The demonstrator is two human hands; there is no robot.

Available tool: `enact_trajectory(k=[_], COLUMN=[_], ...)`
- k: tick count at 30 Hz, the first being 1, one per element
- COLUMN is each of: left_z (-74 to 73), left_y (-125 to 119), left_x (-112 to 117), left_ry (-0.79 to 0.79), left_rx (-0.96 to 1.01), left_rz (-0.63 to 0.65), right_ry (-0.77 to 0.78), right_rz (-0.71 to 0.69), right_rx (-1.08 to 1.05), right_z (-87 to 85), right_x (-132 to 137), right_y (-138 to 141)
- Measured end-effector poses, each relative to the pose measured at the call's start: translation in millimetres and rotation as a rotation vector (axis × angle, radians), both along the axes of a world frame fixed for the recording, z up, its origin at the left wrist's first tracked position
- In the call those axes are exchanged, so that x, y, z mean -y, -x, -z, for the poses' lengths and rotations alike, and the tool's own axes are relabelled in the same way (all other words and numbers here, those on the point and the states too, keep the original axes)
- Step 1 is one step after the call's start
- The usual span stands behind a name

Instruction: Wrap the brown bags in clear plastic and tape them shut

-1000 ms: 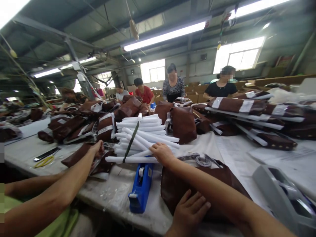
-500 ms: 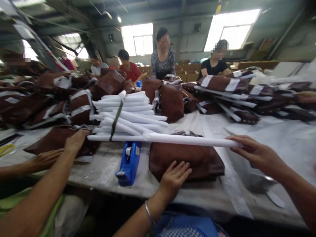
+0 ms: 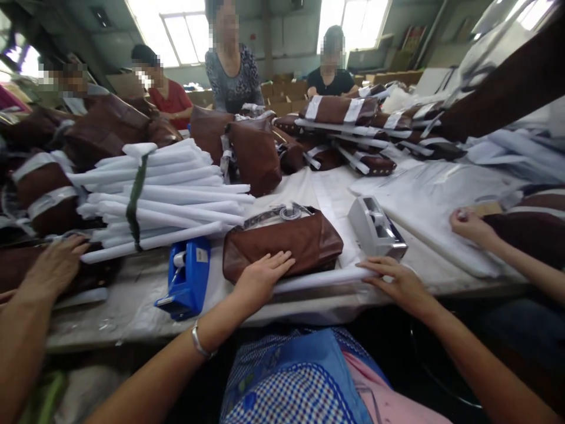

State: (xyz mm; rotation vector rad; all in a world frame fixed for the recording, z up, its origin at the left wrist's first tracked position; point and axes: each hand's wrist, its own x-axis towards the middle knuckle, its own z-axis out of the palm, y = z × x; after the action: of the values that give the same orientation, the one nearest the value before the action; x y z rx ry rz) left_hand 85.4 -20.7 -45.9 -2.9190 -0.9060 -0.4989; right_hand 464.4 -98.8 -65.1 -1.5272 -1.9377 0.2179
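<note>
My left hand, a bracelet on its wrist, lies flat with fingers stretched on the front edge of a brown leather bag on the table. A long white paper roll lies along the table edge in front of that bag. My right hand grips the right end of this roll, fingers curled over it. The roll's left end reaches my left hand's fingertips.
A strapped bundle of white rolls sits at the left, with a blue tape dispenser before it. A grey tape dispenser stands right of the bag. A co-worker's hand rests left, another's hand right. Brown bags pile behind.
My right hand pulled one white roll off the bundle, swung it right, then brought it down to the table edge before the bag. My left hand stayed on the bag.
</note>
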Motion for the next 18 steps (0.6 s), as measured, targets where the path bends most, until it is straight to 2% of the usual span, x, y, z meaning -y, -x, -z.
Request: enact_trajectory(k=[2, 5, 9, 12, 15, 18], left_z=[-4.2, -5.0, 10.2, 25.2, 33.9, 38.0], left_y=[-1, -3, -4, -4, -6, -9], left_x=[2, 8, 11, 11, 13, 14], left_ry=[0.005, -0.013, -0.142, -0.246, -0.313, -0.347], left_rx=[-0.017, -0.016, 0.011, 0.045, 0.086, 0.134], left_rz=[-0.005, -0.023, -0.036, -0.072, -0.086, -0.085], right_ry=[-0.072, -0.193, -0.305, -0.351, -0.382, -0.364], right_rz=[0.017, 0.044, 0.094, 0.118, 0.163, 0.259], right_rx=[-0.019, -0.074, -0.093, -0.012, 0.029, -0.063], right_z=[13.8, 25.8, 33.3, 35.5, 31.6, 22.5], right_x=[-10, -26, -37, -36, -30, -17], right_y=[23, 47, 62, 63, 64, 70])
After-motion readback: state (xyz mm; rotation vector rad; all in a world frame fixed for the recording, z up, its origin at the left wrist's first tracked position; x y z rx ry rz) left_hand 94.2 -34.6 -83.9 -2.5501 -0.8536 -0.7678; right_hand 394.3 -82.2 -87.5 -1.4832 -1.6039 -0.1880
